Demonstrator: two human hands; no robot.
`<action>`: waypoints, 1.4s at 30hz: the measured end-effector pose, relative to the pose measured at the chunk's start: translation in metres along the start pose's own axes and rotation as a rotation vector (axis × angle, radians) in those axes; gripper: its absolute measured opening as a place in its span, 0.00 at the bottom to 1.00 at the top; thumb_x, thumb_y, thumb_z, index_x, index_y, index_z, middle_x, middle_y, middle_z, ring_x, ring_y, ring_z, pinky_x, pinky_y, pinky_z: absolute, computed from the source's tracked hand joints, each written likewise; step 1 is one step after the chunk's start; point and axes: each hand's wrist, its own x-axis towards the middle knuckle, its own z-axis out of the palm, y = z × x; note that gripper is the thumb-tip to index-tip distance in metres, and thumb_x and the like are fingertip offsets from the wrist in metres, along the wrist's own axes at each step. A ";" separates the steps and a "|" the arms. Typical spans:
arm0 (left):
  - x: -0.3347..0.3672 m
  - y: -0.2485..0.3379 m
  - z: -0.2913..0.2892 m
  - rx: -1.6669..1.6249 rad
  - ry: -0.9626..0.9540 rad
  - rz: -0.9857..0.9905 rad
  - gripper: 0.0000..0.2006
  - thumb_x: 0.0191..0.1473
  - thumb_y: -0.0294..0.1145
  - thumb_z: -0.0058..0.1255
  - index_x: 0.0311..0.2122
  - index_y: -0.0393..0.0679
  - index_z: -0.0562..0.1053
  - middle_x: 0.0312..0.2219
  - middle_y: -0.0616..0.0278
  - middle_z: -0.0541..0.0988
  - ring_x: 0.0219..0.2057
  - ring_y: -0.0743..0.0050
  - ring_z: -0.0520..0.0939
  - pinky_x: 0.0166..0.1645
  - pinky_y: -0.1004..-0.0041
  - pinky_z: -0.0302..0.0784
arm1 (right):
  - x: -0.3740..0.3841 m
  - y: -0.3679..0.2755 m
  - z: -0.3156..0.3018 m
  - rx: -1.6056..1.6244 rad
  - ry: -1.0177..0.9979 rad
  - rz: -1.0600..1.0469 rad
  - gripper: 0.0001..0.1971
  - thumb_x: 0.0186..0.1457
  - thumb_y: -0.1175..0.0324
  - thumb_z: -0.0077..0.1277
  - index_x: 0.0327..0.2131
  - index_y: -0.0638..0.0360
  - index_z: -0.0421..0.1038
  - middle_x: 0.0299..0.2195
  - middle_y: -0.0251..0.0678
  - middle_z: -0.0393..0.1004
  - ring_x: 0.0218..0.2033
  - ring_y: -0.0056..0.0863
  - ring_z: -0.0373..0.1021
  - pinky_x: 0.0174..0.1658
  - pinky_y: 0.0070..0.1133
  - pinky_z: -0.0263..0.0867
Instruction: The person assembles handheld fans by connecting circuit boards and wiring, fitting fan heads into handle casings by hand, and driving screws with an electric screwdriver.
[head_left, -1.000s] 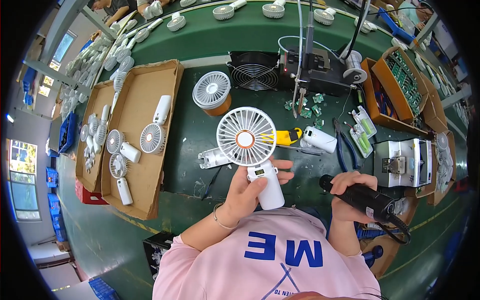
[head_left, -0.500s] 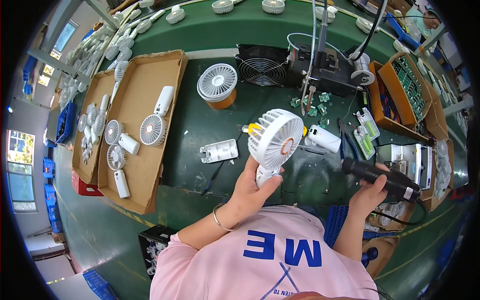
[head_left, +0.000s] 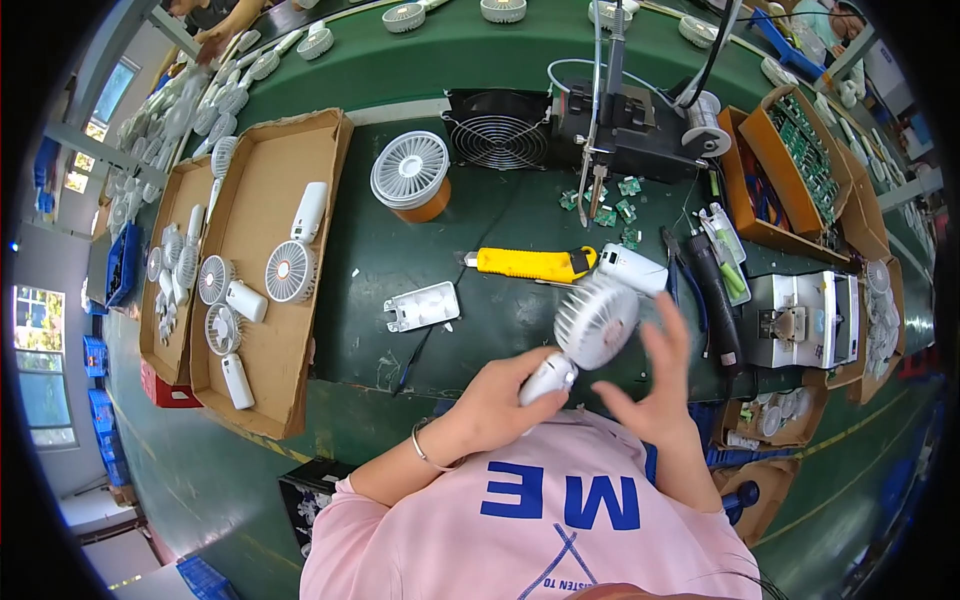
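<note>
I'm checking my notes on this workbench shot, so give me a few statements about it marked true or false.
1. The left hand grips the white handheld fan by its handle. True.
2. The right hand holds a black screwdriver. False: its fingers are spread open beside the fan head, holding nothing.
3. The yellow utility knife lies on the green table beyond the fan. True.
4. The cardboard tray on the person's left holds only circuit boards. False: it holds white fans and handles.
5. A fan head rests on an orange tape roll. True.
</note>
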 end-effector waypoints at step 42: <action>0.027 -0.048 0.036 -0.655 0.145 0.307 0.43 0.49 0.69 0.40 0.56 0.39 0.55 0.48 0.55 0.69 0.49 0.71 0.71 0.54 0.70 0.67 | 0.010 -0.019 0.029 0.199 -0.085 0.209 0.44 0.32 0.65 0.68 0.56 0.59 0.58 0.54 0.46 0.57 0.57 0.43 0.55 0.57 0.32 0.54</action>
